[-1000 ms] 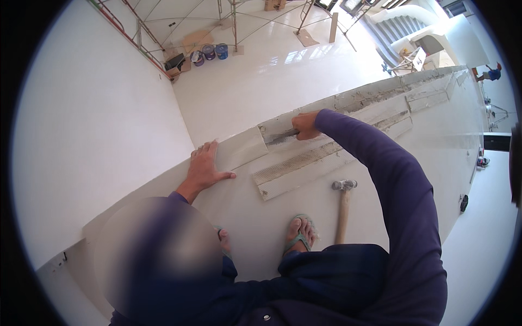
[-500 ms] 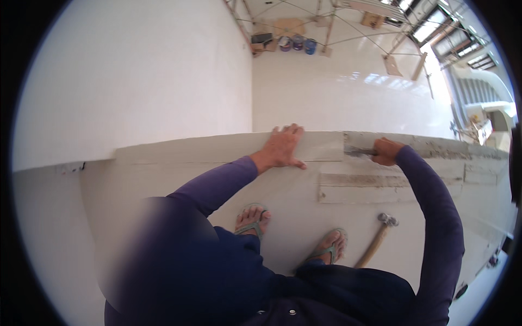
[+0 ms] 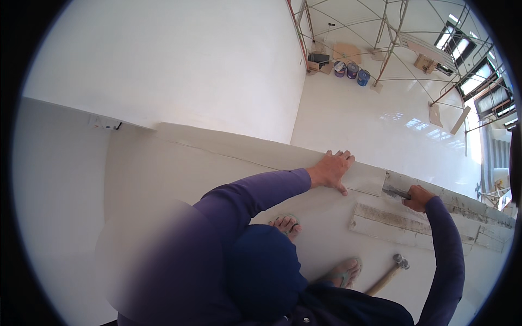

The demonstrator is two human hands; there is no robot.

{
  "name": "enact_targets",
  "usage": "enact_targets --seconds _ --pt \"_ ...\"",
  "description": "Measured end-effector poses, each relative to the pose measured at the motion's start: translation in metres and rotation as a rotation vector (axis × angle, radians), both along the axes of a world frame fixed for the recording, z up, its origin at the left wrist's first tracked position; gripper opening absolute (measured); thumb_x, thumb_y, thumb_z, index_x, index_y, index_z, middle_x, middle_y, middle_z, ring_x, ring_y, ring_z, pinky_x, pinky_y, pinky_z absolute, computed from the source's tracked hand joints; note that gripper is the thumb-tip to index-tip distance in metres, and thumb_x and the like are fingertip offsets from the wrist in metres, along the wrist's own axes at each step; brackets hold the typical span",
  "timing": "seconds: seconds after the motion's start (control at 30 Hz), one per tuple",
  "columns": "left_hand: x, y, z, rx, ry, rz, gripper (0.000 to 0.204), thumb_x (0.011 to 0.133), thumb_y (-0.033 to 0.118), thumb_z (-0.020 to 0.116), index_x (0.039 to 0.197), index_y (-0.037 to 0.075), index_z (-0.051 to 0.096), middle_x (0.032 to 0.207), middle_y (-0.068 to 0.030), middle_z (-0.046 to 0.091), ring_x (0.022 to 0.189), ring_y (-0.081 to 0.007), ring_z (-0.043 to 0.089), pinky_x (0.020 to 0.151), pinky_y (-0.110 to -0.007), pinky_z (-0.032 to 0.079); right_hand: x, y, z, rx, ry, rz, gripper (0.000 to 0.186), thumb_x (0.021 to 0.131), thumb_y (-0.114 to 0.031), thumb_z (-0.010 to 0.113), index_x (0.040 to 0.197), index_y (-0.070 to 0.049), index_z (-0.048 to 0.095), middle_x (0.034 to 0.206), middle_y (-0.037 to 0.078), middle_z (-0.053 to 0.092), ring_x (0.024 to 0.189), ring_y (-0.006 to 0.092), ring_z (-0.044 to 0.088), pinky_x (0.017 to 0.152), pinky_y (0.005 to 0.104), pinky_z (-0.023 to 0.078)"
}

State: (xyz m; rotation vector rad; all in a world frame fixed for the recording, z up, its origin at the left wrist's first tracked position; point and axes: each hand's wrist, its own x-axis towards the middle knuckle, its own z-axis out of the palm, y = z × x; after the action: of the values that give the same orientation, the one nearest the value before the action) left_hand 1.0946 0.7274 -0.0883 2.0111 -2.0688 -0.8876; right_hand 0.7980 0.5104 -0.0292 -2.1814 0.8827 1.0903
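My left hand (image 3: 333, 170) lies with fingers spread on a smooth pale strip (image 3: 367, 178) along the ledge, its fingertips at the outer edge. My right hand (image 3: 418, 198) is closed round the handle of a flat-bladed metal tool (image 3: 396, 192). The blade lies low over the rough bed (image 3: 446, 196), beside the end of the pale strip. Whether it touches the surface I cannot tell. Two loose strips with rough, mortar-marked faces, one of them a long piece (image 3: 402, 225), lie inside the ledge. A hammer (image 3: 390, 274) with a wooden handle rests by my right foot.
Beyond the ledge the space drops to a lower shiny floor (image 3: 348, 119). Scaffolding (image 3: 389, 51) stands down there, with several buckets (image 3: 352, 70) and boards. A white wall (image 3: 179, 65) rises at left. My sandalled feet (image 3: 345, 271) are on the pale upper floor.
The view has turned, so the ledge now slopes down to the right and more scaffolding shows. Both hands keep about the same places on the ledge.
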Motion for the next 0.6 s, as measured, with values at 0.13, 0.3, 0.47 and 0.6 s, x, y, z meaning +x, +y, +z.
enact_targets --seconds 0.13,0.3,0.47,0.6 --pt "0.000 -0.003 0.001 -0.011 -0.020 -0.008 0.110 0.058 0.058 0.097 0.139 -0.002 0.051 0.134 -0.0173 0.057 0.131 -0.0361 0.057 0.104 -0.057 0.047 -0.012 -0.001 -0.005 -0.254 -0.146 0.183 0.026 0.088 -0.022 0.071 0.090 0.004 0.077 0.089 0.028 0.074 0.092 0.0452 0.074 0.088 0.0534 0.059" --pt "-0.001 -0.003 0.004 0.000 -0.020 -0.011 0.107 0.058 0.059 0.097 0.135 -0.001 0.053 0.132 -0.0166 0.058 0.130 -0.0357 0.058 0.103 -0.057 0.048 -0.027 0.001 -0.025 -0.364 -0.180 0.200 0.024 0.087 -0.020 0.072 0.090 0.003 0.077 0.089 0.029 0.073 0.094 0.0458 0.074 0.089 0.0536 0.058" --pt "0.000 -0.002 0.005 -0.001 -0.027 -0.007 0.105 0.059 0.059 0.097 0.133 0.000 0.053 0.131 -0.0171 0.058 0.130 -0.0363 0.058 0.103 -0.058 0.048 -0.018 -0.004 -0.020 -0.073 -0.147 0.043 0.019 0.084 -0.017 0.072 0.082 0.001 0.076 0.086 0.028 0.073 0.087 0.0451 0.073 0.083 0.0533 0.059" --pt "-0.002 -0.004 0.005 0.005 -0.027 -0.014 0.104 0.059 0.059 0.097 0.132 -0.001 0.054 0.132 -0.0176 0.058 0.131 -0.0372 0.058 0.103 -0.059 0.048 -0.021 -0.009 -0.026 -0.267 -0.178 0.229 0.028 0.088 -0.025 0.074 0.087 0.004 0.076 0.088 0.029 0.073 0.091 0.0453 0.074 0.086 0.0522 0.059"
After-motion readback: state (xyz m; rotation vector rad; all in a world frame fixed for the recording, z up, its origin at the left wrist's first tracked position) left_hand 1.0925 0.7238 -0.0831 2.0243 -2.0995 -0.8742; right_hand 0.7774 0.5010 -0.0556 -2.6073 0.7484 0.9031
